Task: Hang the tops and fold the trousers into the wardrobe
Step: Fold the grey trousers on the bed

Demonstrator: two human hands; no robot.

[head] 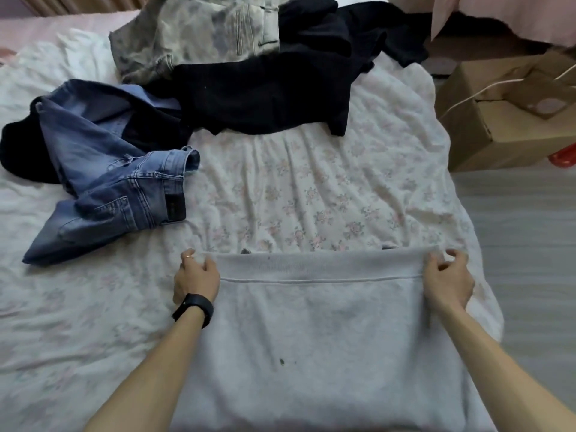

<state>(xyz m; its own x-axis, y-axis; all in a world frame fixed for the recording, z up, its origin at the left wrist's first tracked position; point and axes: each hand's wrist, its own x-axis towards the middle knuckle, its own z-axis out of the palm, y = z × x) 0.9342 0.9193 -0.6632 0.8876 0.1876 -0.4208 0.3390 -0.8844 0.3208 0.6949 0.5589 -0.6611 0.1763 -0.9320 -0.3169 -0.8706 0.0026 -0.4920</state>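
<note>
— Grey knit (321, 338) in both of your grips, is it?
— Yes. Your left grip (196, 275) is clenched on the left corner of its ribbed edge, fingers curled round the fabric. Your right grip (447, 280) grasps the right corner the same way, fingers bent over the edge.
— And how does the knit lie?
— Spread flat between your arms on the near part of the bed (296, 188). The ribbed edge is stretched straight from one grip to the other on the far side, with a seam line just below it. The rest reaches toward you and runs out of the bottom of the view. A small dark speck shows near its middle.
— What's on your left wrist?
— A black wristband (194, 308), and there's a ring (188, 256) on one finger of that grip.
— The other clothes?
— Blue jeans (118, 188) lie crumpled on the bed to your left, well apart from the knit, with dark cloth showing from under them. Beyond, across the far middle, a black garment (265, 98) is spread out, its left end touching the blue jeans. Pale jeans (193, 35) sit behind it at the far edge, touching it.
— Off the bed?
— To your right, a cardboard box (505, 126) stands on the grey floor (523, 229), near the bed's far corner.
</note>
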